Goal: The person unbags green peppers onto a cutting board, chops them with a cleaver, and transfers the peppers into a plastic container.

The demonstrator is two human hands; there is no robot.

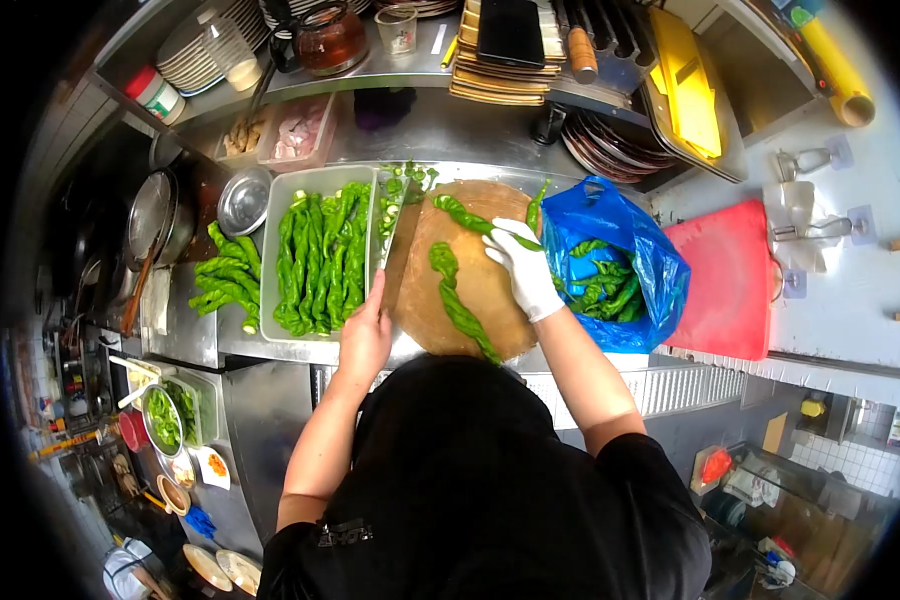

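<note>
My left hand (368, 325), bare, is closed around a cleaver, whose broad dark blade (403, 240) stands nearly edge-on at the left side of the round wooden chopping board (420, 325). In a white glove, my right hand (527, 270) grips a long green pepper (463, 215) over the board. A second, twisted green pepper (458, 305) lies on the wood nearer me. One more pepper (536, 203) rests at the board's right edge. To the left, a clear plastic tub (270, 240) holds several long peppers in a row.
Right of the board sits an open blue plastic bag (660, 250) of peppers, then a red cutting board (725, 270). More peppers (225, 275) and a metal bowl (243, 202) are left of the tub. Plates, jars and knives crowd the shelf (410, 72) behind.
</note>
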